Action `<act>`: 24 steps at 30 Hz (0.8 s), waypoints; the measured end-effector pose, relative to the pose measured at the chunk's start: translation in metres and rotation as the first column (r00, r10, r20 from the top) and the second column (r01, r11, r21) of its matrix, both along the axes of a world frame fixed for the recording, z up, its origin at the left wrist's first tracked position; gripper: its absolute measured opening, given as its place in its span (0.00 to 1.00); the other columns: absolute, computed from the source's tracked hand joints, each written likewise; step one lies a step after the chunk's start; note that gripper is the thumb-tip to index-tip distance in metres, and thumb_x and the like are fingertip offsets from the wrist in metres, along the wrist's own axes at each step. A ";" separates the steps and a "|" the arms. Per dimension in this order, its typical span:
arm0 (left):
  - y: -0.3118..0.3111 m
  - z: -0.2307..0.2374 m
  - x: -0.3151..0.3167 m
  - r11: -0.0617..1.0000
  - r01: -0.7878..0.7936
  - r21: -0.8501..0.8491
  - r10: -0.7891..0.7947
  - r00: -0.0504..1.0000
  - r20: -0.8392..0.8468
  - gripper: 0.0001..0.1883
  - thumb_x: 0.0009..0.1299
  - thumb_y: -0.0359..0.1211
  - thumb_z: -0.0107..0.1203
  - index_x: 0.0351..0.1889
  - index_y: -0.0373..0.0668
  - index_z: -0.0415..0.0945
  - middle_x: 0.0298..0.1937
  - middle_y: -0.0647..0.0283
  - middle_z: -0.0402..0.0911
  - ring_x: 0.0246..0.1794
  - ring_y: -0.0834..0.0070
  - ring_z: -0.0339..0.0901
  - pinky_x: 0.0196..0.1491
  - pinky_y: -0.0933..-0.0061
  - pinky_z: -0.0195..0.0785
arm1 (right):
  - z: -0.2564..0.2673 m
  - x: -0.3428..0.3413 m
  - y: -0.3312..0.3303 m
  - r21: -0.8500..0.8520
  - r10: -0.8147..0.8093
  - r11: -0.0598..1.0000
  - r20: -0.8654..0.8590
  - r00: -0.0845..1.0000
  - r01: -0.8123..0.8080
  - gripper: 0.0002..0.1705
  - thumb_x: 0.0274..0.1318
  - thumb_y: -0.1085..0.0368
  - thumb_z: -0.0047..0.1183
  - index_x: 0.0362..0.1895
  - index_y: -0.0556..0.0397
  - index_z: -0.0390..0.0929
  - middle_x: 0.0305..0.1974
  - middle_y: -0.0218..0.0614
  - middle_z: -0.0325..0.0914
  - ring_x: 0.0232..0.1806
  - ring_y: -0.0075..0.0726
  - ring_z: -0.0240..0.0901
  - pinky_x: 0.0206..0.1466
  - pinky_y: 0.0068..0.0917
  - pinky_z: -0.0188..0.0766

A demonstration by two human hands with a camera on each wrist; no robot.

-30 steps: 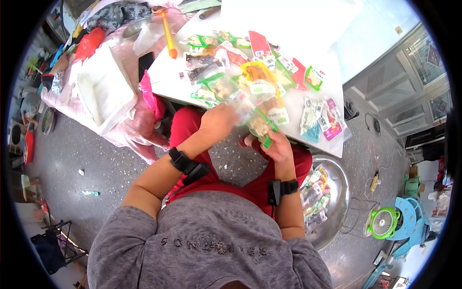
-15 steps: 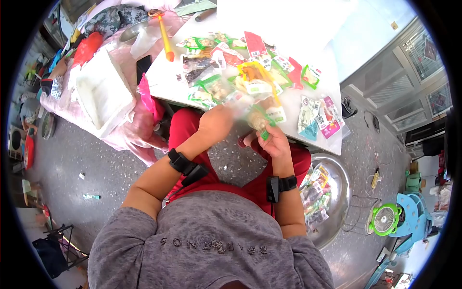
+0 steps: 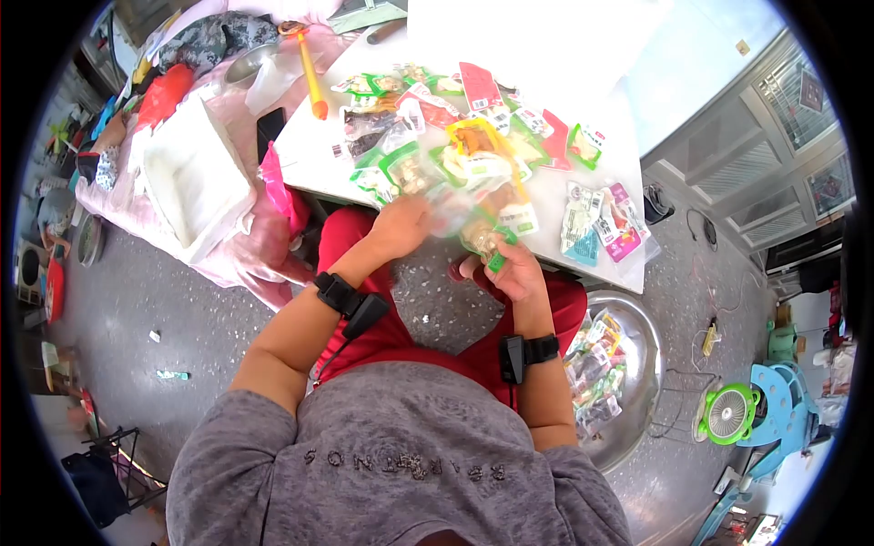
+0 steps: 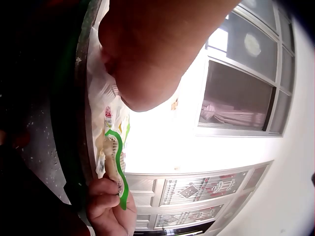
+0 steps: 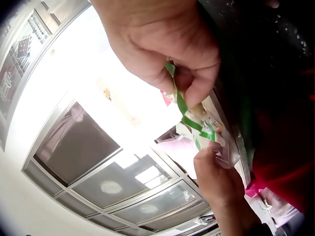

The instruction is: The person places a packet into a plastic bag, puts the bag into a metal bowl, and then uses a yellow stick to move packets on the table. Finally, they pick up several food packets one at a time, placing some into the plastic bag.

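Note:
My right hand (image 3: 519, 271) pinches the lower corner of a clear, green-edged food packet (image 3: 478, 235) at the table's front edge. Pale brown pieces show inside it. My left hand (image 3: 403, 226) is at the other end of the packet; in the right wrist view the left hand (image 5: 219, 179) grips its clear plastic. In the left wrist view the packet (image 4: 112, 155) stretches up from the right hand (image 4: 110, 206), while the left fingers are mostly hidden. Just beyond lie a yellow-edged packet (image 3: 482, 136) and another green-edged packet (image 3: 410, 173).
Several more food packets cover the white table (image 3: 309, 150). A teal packet and a pink packet (image 3: 621, 223) lie at its right. A metal basin (image 3: 642, 364) with packets stands on the floor by the right knee. To the left are a white foam box (image 3: 196, 173) and an orange-yellow tool (image 3: 312, 77).
My left hand has drawn slightly left, and the packet has shifted left and tilted a little. The right hand keeps its pinch on the packet's corner. Other things lie as before.

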State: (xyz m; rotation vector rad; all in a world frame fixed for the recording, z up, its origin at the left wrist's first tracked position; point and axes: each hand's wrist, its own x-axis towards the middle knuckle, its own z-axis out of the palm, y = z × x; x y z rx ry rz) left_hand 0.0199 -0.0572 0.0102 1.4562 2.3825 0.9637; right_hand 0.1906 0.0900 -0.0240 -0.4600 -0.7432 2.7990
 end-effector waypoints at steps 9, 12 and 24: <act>-0.004 0.000 0.007 0.996 0.034 0.084 -0.013 0.971 -0.240 0.07 0.55 0.31 0.44 0.28 0.39 0.68 0.36 0.54 0.71 0.43 0.58 0.66 0.44 0.62 0.58 | -0.006 -0.020 -0.014 0.038 0.017 0.999 0.016 1.000 -0.018 0.13 0.48 0.72 0.45 0.41 0.54 0.66 0.37 0.32 0.70 0.34 0.27 0.69 0.31 0.23 0.68; -0.006 0.013 0.020 0.996 0.038 0.080 -0.005 0.923 -0.385 0.07 0.53 0.29 0.45 0.29 0.39 0.68 0.41 0.57 0.70 0.47 0.59 0.64 0.47 0.61 0.56 | -0.001 -0.026 -0.018 0.002 0.040 0.999 0.021 0.999 -0.040 0.13 0.49 0.72 0.44 0.42 0.53 0.67 0.36 0.31 0.70 0.34 0.26 0.69 0.31 0.22 0.68; -0.011 0.016 0.019 0.962 0.089 0.256 0.041 0.886 -0.462 0.08 0.52 0.27 0.46 0.30 0.37 0.68 0.42 0.57 0.70 0.49 0.58 0.62 0.50 0.61 0.54 | 0.015 -0.062 -0.031 -0.008 -0.030 1.000 -0.006 1.000 0.030 0.15 0.50 0.71 0.43 0.45 0.50 0.64 0.38 0.29 0.68 0.36 0.24 0.68 0.32 0.21 0.68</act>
